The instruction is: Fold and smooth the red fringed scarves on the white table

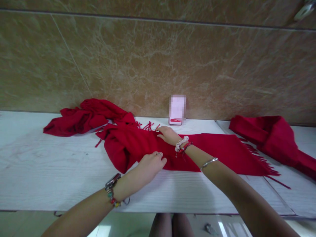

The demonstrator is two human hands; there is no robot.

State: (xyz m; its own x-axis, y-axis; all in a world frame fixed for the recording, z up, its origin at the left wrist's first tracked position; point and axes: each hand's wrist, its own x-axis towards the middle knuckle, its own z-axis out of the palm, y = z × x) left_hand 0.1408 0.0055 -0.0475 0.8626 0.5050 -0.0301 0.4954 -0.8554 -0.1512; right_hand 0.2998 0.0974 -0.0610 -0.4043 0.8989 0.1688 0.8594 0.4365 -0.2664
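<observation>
A red scarf (219,148) with a fringed right end lies lengthwise on the white bench. Its right half is flat; the left part is bunched and wrinkled. At its near edge is my left hand (151,164), fingers curled down on the cloth, a ring on one finger. My right hand (169,135) is across from it at the far edge, thumb and fingers bent around the fabric beside some fringe. Both hands appear closed on the scarf, though the fingertips are partly hidden.
A crumpled red cloth (76,120) lies at the left, touching the scarf's bunched end. Another folded red scarf (269,138) rests at the right. A phone (175,110) with a blurred screen leans against the brown marbled wall (138,59). The white bench's front edge (138,210) runs close to my legs.
</observation>
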